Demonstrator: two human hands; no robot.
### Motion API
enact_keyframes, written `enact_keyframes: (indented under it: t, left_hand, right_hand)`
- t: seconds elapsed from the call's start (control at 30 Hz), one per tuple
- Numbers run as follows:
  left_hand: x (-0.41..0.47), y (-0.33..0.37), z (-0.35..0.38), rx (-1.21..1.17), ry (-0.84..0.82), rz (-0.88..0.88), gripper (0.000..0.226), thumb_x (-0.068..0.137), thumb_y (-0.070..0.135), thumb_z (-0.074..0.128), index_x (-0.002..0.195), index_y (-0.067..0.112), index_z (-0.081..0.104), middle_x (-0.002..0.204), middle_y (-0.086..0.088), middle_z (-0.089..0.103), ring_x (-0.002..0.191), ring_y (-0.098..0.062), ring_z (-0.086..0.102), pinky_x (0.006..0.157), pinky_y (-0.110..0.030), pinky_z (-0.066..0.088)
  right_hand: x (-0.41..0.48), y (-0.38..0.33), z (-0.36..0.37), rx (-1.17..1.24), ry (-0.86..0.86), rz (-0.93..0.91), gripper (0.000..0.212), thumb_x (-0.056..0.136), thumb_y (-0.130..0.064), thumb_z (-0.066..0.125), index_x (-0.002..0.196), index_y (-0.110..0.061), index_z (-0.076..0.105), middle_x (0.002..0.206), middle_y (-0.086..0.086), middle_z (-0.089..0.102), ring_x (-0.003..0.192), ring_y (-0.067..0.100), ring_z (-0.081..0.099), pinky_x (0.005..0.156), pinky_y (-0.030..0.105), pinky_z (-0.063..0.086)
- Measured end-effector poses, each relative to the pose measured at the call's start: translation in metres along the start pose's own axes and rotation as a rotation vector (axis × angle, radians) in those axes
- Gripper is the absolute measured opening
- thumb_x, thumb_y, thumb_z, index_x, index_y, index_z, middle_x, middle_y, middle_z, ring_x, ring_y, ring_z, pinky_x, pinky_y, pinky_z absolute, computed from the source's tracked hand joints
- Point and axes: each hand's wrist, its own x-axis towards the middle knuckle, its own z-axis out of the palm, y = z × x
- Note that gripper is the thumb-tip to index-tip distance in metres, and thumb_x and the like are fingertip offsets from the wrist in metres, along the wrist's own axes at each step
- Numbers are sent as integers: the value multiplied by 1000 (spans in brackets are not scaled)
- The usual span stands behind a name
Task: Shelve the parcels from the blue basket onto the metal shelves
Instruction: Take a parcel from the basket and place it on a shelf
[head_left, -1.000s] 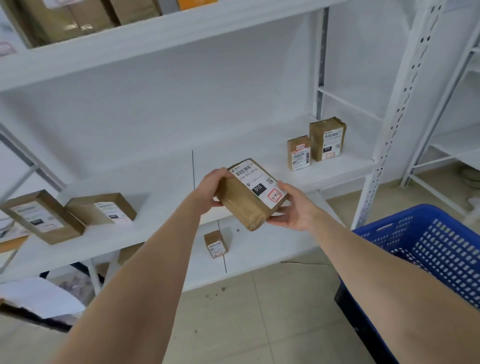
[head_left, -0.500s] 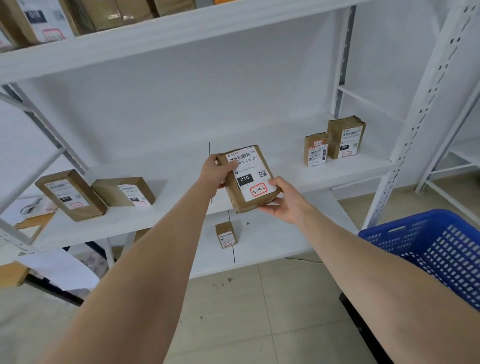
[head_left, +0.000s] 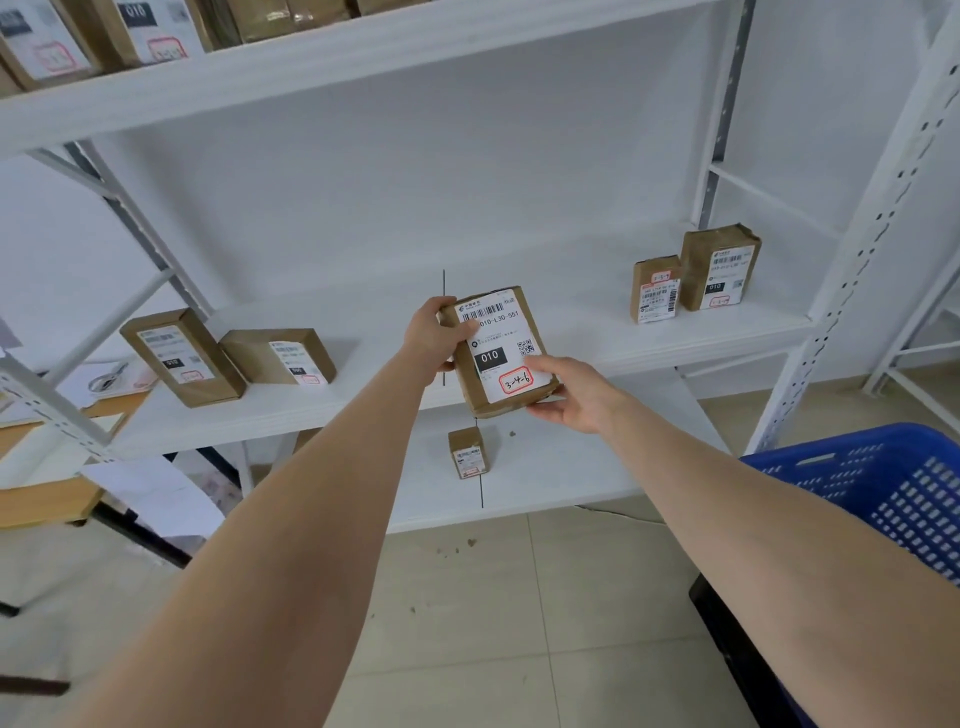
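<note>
In the head view, both hands hold one parcel (head_left: 501, 358), a brown box with its white label facing up, in the air just before the front edge of the middle shelf (head_left: 571, 291), near the shelf's centre seam. The left hand (head_left: 434, 338) grips its upper left corner with the thumb curled onto the label. The right hand (head_left: 569, 397) cups the lower right corner, thumb on top.

Four parcels stand on the middle shelf. The taller left parcel (head_left: 182, 358) and the lower left parcel (head_left: 280, 356) are close together near the left end. The smaller right parcel (head_left: 655, 288) and the bigger right parcel (head_left: 719, 273) stand side by side near the right end. One small parcel (head_left: 467, 452) sits on the lower shelf (head_left: 571, 467) by its seam. On the top shelf (head_left: 363, 57) at least three top-shelf parcels (head_left: 49, 49) show, cut off by the frame.

One blue basket (head_left: 883, 488) stands at lower right, its contents hidden. The shelves are white metal with punched uprights, against a white wall. The floor (head_left: 493, 623) is beige tile. A wooden desk (head_left: 47, 501) with papers stands at the left.
</note>
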Motion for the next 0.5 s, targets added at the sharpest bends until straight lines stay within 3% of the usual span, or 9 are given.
enact_keyframes:
  t: [0.1,0.27,0.4,0.5]
  left_hand:
    - [-1,-10,-8,5,4,-9,48,89,11,66,132,20,46,116,-12,63,105,-31,63,87,-53,53]
    - [3,-39,-23,23,-48,-71,43,87,8,67,125,18,50,115,-15,62,102,-31,64,87,-54,53]
    - [15,-69,-24,40,-126,-130,44,85,8,69,124,17,51,114,-12,60,98,-29,63,79,-46,55]
    - [32,-94,-16,45,-191,-170,45,86,6,68,126,16,50,116,-11,58,92,-25,62,71,-40,54]
  right_hand:
    - [4,8,10,-43,-22,2,47,77,-22,80,116,-10,56,100,13,72,94,26,69,74,38,59]
    - [16,31,19,-153,-55,63,42,78,-17,79,111,-10,54,101,14,71,97,28,67,89,42,55]
    - [30,49,18,-275,-42,143,26,81,-15,77,99,-10,59,98,12,71,92,27,68,83,39,57]
    - [48,62,12,-332,-16,188,22,81,-16,77,95,-10,61,97,11,72,91,26,69,87,41,56]
